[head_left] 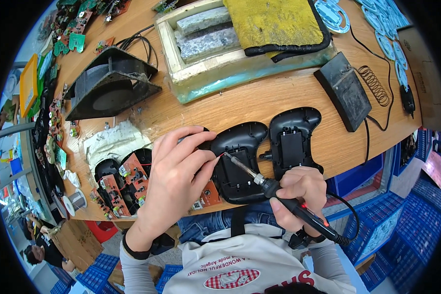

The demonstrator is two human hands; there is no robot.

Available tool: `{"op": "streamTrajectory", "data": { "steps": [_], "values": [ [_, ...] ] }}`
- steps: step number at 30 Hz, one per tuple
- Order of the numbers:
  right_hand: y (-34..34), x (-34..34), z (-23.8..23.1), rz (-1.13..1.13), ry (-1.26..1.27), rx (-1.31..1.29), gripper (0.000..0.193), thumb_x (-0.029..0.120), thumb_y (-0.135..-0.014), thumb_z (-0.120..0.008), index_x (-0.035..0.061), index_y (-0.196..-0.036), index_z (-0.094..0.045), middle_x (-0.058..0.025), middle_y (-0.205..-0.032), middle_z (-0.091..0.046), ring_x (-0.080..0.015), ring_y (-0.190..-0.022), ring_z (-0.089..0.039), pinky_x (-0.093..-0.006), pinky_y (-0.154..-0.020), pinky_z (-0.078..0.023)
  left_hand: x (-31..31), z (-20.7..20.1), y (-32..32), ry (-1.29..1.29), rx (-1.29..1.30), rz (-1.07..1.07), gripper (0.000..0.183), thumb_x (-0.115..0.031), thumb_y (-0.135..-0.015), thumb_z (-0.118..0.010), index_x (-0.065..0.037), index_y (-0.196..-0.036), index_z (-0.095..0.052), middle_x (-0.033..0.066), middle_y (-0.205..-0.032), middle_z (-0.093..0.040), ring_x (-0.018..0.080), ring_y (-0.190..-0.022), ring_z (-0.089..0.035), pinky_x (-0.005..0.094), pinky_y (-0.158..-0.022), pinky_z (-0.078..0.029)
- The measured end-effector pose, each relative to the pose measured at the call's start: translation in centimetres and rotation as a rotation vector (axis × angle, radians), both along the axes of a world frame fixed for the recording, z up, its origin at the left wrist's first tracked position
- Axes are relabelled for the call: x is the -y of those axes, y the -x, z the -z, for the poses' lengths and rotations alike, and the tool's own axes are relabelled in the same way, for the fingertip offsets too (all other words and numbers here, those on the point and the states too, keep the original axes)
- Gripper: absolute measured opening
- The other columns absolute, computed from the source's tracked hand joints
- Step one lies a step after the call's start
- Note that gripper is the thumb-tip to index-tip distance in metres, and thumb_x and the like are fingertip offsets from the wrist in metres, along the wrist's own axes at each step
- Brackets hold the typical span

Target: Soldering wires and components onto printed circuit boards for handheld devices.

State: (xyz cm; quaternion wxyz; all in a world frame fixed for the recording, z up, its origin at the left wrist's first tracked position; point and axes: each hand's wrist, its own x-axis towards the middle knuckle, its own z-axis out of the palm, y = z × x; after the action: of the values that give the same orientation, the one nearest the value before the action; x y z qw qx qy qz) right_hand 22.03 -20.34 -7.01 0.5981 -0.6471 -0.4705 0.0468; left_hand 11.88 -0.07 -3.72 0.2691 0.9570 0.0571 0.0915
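My right hand (304, 193) grips a black soldering iron (293, 208) with a small red light on its handle. Its metal tip points left, over a black game controller shell (241, 171) lying on the wooden table. Above that shell's left side, my left hand (176, 169) pinches a thin red wire (221, 155) close to the iron's tip. Whether tip and wire touch, I cannot tell. A second black controller shell (292, 147) lies just to the right. Partly covered by my left hand, orange-brown circuit boards (117, 193) rest with more black shells at the left.
At the back stands a tray (191, 81) holding grey blocks and a yellow cloth (279, 24). A black fan (112, 85) is at the back left. Near the right edge are a black iron stand (344, 90) with a coil and cords. Blue crates (377, 220) stand below the table.
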Motion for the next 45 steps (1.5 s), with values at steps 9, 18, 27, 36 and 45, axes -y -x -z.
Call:
{"op": "streamTrajectory", "data": {
  "steps": [9,18,27,36,45],
  "values": [
    [-0.2,0.0,-0.5,-0.042,0.019,0.038,0.023,0.01,-0.061,-0.066,0.0039,-0.074,-0.049,-0.0054,-0.056,-0.048,-0.0179,-0.037,-0.043,-0.0302,-0.038,-0.031,0.0,-0.3,-0.2,-0.015,-0.031,0.0,0.01,-0.002,-0.068,-0.072,-0.003,-0.075,-0.064,0.0059,-0.105,-0.065,0.0263,-0.106,-0.056,0.0383,-0.089,-0.04],
    [0.1,0.6,-1.3,-0.04,0.058,0.083,0.025,0.009,-0.058,-0.066,0.0059,-0.077,-0.049,-0.0051,-0.056,-0.048,-0.0191,-0.038,-0.042,-0.0314,-0.04,-0.031,-0.1,-0.2,-0.1,-0.021,-0.032,0.005,0.01,-0.003,-0.068,-0.072,-0.004,-0.074,-0.064,0.0048,-0.105,-0.066,0.0262,-0.105,-0.056,0.0385,-0.088,-0.041],
    [0.1,1.2,-1.5,-0.013,0.049,0.063,0.027,0.012,-0.058,-0.065,0.0061,-0.078,-0.047,-0.0037,-0.05,-0.043,-0.0169,-0.036,-0.035,-0.0311,-0.039,-0.025,-0.2,-0.2,-0.2,-0.033,-0.034,-0.001,0.01,-0.003,-0.068,-0.072,-0.005,-0.073,-0.064,0.0044,-0.105,-0.066,0.0258,-0.105,-0.056,0.0383,-0.089,-0.04],
    [0.1,1.5,-1.8,-0.028,0.049,0.054,0.028,0.011,-0.059,-0.065,0.0062,-0.079,-0.046,-0.0039,-0.05,-0.043,-0.0168,-0.036,-0.035,-0.031,-0.039,-0.025,0.0,-0.3,-0.1,-0.034,0.001,0.016,0.012,-0.003,-0.067,-0.072,-0.002,-0.075,-0.064,0.0071,-0.101,-0.065,0.0266,-0.102,-0.057,0.0392,-0.087,-0.041],
    [0.0,1.9,-1.8,-0.013,0.06,0.062,0.027,0.011,-0.061,-0.065,0.006,-0.08,-0.046,-0.0042,-0.051,-0.044,-0.0167,-0.036,-0.036,-0.0311,-0.039,-0.026,0.2,0.1,-0.4,-0.027,0.012,0.018,0.011,-0.003,-0.067,-0.072,-0.003,-0.073,-0.063,0.0064,-0.099,-0.065,0.0262,-0.102,-0.056,0.039,-0.086,-0.041]
  ]
}}
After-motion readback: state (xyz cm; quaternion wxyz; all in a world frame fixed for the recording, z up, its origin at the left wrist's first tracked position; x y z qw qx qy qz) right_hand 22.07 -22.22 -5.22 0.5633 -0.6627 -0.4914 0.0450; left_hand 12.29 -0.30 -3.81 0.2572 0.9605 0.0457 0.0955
